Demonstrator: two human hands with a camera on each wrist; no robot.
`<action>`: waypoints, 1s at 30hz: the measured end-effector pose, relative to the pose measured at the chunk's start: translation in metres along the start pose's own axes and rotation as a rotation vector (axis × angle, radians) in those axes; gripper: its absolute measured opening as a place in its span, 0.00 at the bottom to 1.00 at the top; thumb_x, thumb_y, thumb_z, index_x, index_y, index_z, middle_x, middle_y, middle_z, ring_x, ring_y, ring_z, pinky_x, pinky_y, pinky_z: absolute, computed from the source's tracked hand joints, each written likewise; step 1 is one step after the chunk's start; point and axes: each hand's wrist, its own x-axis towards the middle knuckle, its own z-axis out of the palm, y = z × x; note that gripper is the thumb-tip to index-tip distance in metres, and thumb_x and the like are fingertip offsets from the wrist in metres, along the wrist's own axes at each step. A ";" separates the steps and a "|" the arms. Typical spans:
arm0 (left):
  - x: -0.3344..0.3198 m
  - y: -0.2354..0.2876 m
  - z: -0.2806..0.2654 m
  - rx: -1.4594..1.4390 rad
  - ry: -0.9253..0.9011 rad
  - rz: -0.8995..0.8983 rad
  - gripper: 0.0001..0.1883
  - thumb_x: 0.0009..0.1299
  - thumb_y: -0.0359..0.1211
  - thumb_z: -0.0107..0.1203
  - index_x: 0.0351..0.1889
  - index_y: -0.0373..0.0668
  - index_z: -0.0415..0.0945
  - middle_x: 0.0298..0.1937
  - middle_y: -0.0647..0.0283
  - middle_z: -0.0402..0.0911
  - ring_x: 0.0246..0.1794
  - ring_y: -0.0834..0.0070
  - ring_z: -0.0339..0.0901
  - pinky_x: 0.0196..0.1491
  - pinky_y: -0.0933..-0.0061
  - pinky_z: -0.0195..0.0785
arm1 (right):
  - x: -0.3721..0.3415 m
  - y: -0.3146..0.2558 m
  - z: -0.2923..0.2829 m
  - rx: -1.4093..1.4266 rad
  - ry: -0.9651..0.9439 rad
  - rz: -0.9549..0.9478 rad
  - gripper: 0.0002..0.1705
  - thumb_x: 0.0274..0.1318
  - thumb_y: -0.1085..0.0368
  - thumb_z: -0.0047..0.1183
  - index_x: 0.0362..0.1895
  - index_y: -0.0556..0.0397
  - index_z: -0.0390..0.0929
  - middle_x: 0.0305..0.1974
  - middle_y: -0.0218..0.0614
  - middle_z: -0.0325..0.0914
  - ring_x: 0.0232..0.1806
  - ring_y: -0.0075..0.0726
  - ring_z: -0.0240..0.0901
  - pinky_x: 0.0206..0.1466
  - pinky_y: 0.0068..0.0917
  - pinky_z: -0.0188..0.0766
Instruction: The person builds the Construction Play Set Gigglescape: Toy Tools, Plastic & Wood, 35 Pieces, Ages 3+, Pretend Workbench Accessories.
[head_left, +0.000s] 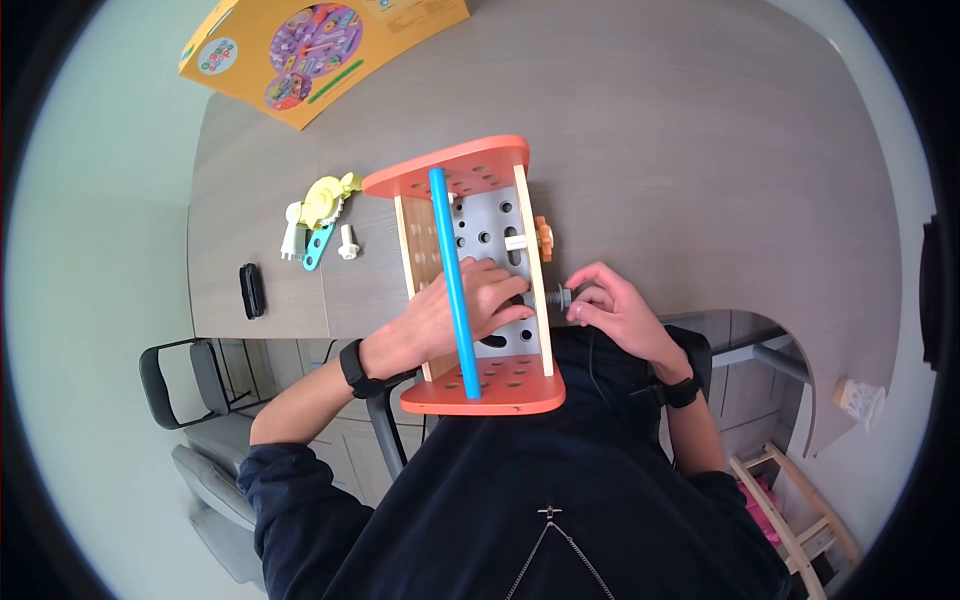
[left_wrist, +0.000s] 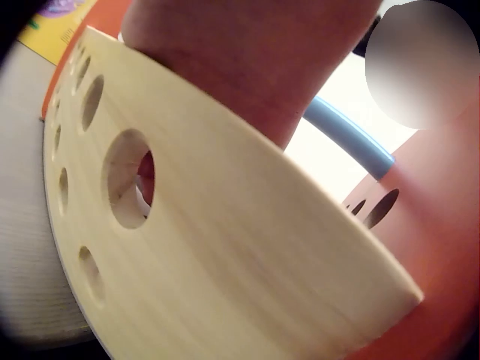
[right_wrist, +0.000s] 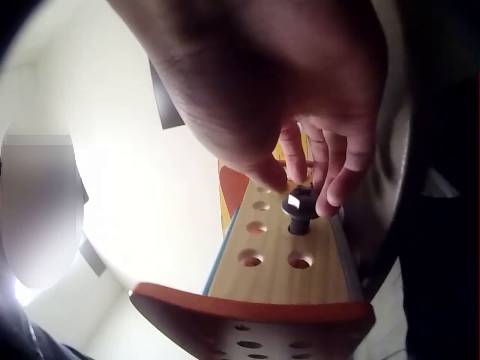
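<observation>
A toy toolbox with red end panels (head_left: 530, 398), pale wooden sides (left_wrist: 225, 247) and a blue bar (head_left: 450, 250) is tilted toward the person. A grey toy bolt (head_left: 564, 299) passes through a hole in its right wooden side. My right hand (head_left: 622, 312) has its thumb and fingers curled about the bolt head (right_wrist: 300, 201) outside the panel. Reaching in under the blue bar, my left hand (head_left: 485, 300) pinches at the bolt's inner end. Its fingertips are hidden in the left wrist view. An orange piece (head_left: 544, 239) sits on the same side panel, farther back.
On the table (head_left: 680, 180) to the left lie a yellow toy tool (head_left: 322, 203), a teal strip with holes (head_left: 317, 246), a white bolt (head_left: 348, 243) and a black case (head_left: 251, 291). A yellow box (head_left: 320, 60) stands at the back left.
</observation>
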 end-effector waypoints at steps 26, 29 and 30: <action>-0.005 -0.001 -0.002 0.035 0.004 0.004 0.17 0.78 0.46 0.62 0.48 0.40 0.84 0.35 0.58 0.83 0.44 0.58 0.82 0.56 0.58 0.73 | 0.016 0.006 0.005 -0.265 0.008 0.183 0.10 0.82 0.62 0.53 0.53 0.57 0.75 0.32 0.28 0.78 0.29 0.19 0.73 0.36 0.23 0.73; -0.006 -0.002 -0.003 0.037 0.021 0.019 0.16 0.78 0.44 0.63 0.50 0.41 0.84 0.34 0.59 0.82 0.42 0.59 0.81 0.54 0.58 0.73 | 0.009 0.012 -0.006 -0.222 -0.011 0.209 0.10 0.80 0.64 0.54 0.54 0.58 0.75 0.40 0.30 0.80 0.34 0.21 0.75 0.39 0.24 0.75; -0.007 -0.003 -0.001 0.037 0.040 0.035 0.15 0.77 0.42 0.65 0.52 0.42 0.84 0.33 0.59 0.81 0.41 0.60 0.80 0.51 0.59 0.73 | 0.006 0.012 -0.005 -0.203 0.007 0.177 0.10 0.80 0.65 0.54 0.54 0.58 0.75 0.42 0.30 0.80 0.36 0.21 0.76 0.41 0.24 0.75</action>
